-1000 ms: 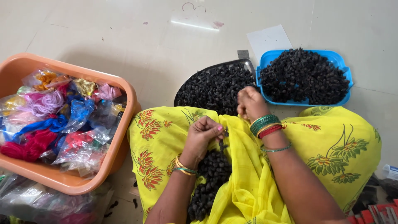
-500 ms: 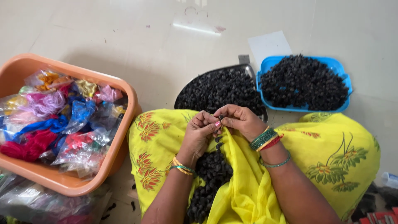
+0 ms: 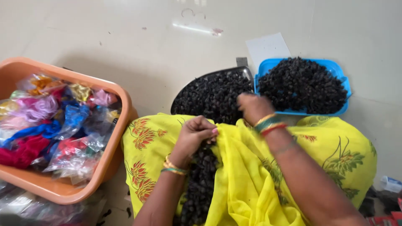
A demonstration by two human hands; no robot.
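So from the head view we're sitting on the floor (image 3: 125, 37) with a heap of small dark pieces (image 3: 201, 184) pooled in our yellow cloth (image 3: 247, 175), which keeps them right under the hands. Our left hand (image 3: 194, 134) sits at the top of that heap, fingers (image 3: 208, 130) curled tight, seemingly pinching a dark piece, though we can't tell exactly what's inside. Our right hand (image 3: 252, 108) is out past the lap over the near edge of the dark tray (image 3: 209, 94); it's blurred, so we can't tell if it's open or closed. The blue tray (image 3: 302, 86) sits just right of it, touching, heaped full. The orange tub (image 3: 63, 125) of coloured bags crowds the left; the far floor is the free room.
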